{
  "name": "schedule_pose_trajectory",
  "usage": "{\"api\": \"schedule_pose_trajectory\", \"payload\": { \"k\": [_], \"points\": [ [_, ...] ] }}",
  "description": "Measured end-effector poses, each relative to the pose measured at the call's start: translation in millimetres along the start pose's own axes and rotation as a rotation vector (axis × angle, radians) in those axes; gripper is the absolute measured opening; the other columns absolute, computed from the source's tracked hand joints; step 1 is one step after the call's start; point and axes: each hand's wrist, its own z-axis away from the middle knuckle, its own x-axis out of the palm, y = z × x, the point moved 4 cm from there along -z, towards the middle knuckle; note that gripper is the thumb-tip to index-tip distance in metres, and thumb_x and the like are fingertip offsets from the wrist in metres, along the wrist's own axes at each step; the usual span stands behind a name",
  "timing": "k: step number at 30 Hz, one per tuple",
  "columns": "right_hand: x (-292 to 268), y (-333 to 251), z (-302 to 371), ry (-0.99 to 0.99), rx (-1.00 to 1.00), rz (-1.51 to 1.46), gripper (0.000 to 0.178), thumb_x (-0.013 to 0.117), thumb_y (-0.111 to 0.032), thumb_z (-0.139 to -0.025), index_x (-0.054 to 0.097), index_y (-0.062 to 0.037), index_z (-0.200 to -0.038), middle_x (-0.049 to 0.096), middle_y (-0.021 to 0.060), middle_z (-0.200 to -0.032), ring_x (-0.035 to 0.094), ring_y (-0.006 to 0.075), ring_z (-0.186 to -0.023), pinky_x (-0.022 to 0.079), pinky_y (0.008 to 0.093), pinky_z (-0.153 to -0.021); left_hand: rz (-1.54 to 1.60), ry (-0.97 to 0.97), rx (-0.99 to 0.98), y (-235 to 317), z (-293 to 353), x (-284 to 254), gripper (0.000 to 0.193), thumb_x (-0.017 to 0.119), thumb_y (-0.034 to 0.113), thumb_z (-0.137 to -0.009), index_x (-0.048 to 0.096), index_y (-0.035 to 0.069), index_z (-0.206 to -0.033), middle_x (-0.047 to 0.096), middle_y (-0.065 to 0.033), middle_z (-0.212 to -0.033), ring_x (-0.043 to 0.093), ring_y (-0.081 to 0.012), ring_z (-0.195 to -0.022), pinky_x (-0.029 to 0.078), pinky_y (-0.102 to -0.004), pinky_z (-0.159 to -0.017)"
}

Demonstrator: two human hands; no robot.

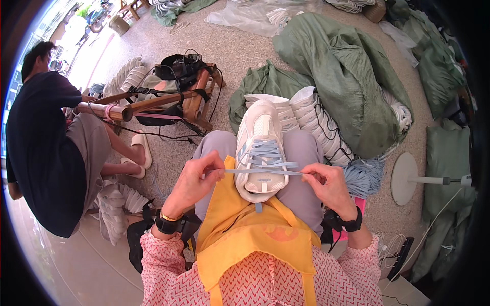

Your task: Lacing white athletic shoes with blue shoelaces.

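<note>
Head view: a white shoe rests on the seated worker's lap between the knees, toe pointing away, heel near the yellow apron. The left hand has its grip pinched, thumb against finger, on a light-blue lace; the right hand has its grip likewise closed on the lace, which spans the shoe's tongue. Beyond the right knee, as one stands here, lie a green sack and a bundle of blue laces; at left sits a co-worker.
</note>
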Motion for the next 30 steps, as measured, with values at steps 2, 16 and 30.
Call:
{"api": "schedule_pose_trajectory", "payload": {
  "k": [2, 16, 30],
  "points": [
    [-2, 2, 2, 0.002, -0.003, 0.015, 0.010, 0.076, -0.005, -0.089, 0.075, -0.0015, -0.099, 0.073, 0.0053, -0.075, 0.058, 0.0102, -0.057, 0.046, 0.0266, -0.054, 0.006, 0.008, 0.010, -2, 1, 0, 0.006, 0.060, -0.009, -0.097, 0.059, -0.003, -0.097, 0.065, -0.0038, -0.085, 0.066, -0.0097, -0.081, 0.055, -0.0265, -0.076],
    [-8, 8, 14, 0.113, -0.058, 0.066, 0.025, 0.076, 0.000, -0.084, 0.072, -0.0034, -0.108, 0.067, 0.0060, -0.087, 0.058, 0.0109, -0.058, 0.046, 0.0265, -0.055, -0.115, 0.097, -0.073, -19, 9, -5, 0.012, 0.059, -0.006, -0.094, 0.057, 0.001, -0.103, 0.065, -0.0063, -0.086, 0.064, -0.0180, -0.075, 0.051, -0.0305, -0.067],
    [-16, 4, 21, 0.213, -0.097, 0.127, 0.014, 0.072, 0.002, -0.090, 0.074, 0.0012, -0.104, 0.067, 0.0089, -0.081, 0.062, 0.0165, -0.066, 0.049, 0.0289, -0.061, -0.293, 0.182, 0.300, 8, -1, 26, 0.019, 0.070, -0.004, -0.086, 0.060, 0.002, -0.101, 0.061, -0.0111, -0.089, 0.061, -0.0267, -0.074, 0.050, -0.0360, -0.065]
  ]
}}
